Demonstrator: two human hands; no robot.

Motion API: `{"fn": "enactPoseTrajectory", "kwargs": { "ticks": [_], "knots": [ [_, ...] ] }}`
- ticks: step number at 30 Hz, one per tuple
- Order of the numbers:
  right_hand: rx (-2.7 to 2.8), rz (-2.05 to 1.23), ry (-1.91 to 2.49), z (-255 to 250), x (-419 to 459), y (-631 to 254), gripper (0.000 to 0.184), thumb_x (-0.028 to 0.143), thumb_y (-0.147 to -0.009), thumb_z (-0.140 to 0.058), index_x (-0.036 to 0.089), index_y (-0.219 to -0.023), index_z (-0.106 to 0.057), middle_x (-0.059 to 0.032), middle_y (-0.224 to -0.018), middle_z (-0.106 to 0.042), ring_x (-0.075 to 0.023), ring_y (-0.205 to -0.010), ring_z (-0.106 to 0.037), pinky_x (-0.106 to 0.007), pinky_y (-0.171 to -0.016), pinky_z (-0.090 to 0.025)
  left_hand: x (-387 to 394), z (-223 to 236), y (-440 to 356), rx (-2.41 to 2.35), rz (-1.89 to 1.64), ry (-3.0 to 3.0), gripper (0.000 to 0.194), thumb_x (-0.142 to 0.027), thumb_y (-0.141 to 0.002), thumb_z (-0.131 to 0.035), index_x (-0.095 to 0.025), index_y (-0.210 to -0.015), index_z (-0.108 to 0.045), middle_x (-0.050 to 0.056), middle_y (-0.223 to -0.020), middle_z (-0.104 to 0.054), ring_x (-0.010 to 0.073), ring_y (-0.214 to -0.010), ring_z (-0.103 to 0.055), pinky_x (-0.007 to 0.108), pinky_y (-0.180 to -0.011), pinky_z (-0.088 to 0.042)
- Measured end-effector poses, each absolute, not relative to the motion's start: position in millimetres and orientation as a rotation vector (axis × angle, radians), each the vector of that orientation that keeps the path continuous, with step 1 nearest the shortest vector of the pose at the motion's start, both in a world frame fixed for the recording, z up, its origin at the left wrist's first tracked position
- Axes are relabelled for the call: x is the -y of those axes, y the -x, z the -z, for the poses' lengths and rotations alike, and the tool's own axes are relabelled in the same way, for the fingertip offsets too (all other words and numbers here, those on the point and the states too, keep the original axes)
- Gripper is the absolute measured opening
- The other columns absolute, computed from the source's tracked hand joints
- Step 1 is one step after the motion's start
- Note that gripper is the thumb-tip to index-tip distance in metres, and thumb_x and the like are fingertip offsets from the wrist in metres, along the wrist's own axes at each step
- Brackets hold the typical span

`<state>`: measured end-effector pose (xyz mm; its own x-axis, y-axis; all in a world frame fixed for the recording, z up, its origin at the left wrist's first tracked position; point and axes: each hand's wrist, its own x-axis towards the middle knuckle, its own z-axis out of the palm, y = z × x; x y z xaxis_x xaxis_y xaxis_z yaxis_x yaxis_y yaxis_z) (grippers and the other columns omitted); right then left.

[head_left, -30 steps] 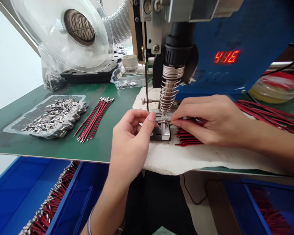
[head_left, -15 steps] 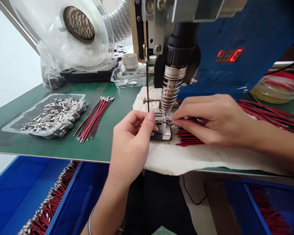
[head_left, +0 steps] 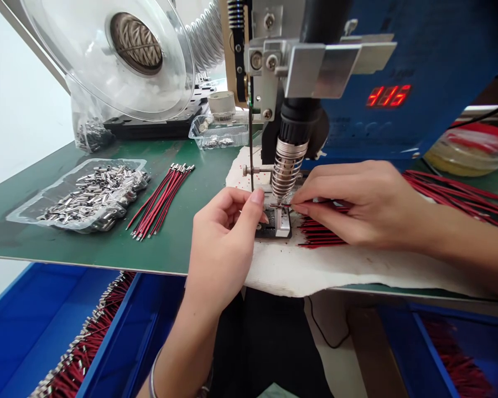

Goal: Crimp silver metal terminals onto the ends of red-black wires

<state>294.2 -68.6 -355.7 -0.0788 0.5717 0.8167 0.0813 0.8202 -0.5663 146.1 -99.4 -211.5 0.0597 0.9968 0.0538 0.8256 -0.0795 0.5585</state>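
My right hand [head_left: 357,202] pinches a thin red wire [head_left: 311,204] and holds its tip on the small metal fixture [head_left: 276,224] under the machine's coiled iron head [head_left: 288,166]. My left hand [head_left: 222,243] is closed in a pinch at the left side of that fixture, thumb tip against it; what it holds is hidden. More cut red wires [head_left: 319,235] lie under my right hand on a white cloth [head_left: 315,271].
A clear tray of metal sleeves [head_left: 87,193] and a bundle of finished wires [head_left: 160,199] lie on the green table [head_left: 66,243] to the left. A solder reel [head_left: 120,50] stands behind. The blue machine [head_left: 419,66] shows red digits [head_left: 384,95]. Blue bins [head_left: 45,331] hold wires below.
The machine's iron head has come down onto the fixture, its spring now compressed. Both hands have stayed in place. The red digits have changed.
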Motion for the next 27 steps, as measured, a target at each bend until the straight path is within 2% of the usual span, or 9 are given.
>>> {"fn": "enactPoseTrajectory", "kwargs": {
  "ticks": [21,27],
  "knots": [
    [1.619,-0.434,0.522,357.0,68.0,-293.3,0.011,0.013,-0.091,-0.06,0.015,-0.091,-0.07,-0.0041,-0.081,-0.068,-0.0137,-0.07,-0.06,-0.026,-0.063,-0.044,100.5,211.0,-146.8,-1.825,-0.614,-1.977,0.032,-0.037,-0.093,-0.065,-0.015,-0.07,-0.06,-0.003,-0.061,-0.051,0.0059,-0.054,-0.038,0.02,-0.053,-0.034],
    [1.624,-0.45,0.531,356.2,68.4,-293.9,0.012,0.014,-0.092,-0.057,0.019,-0.091,-0.069,-0.0035,-0.081,-0.068,-0.0151,-0.07,-0.061,-0.028,-0.062,-0.044,100.6,209.9,-148.4,-1.86,-0.602,-1.991,0.032,-0.038,-0.092,-0.065,-0.016,-0.07,-0.061,-0.001,-0.063,-0.055,0.0077,-0.054,-0.04,0.022,-0.053,-0.036]
  ]
}}
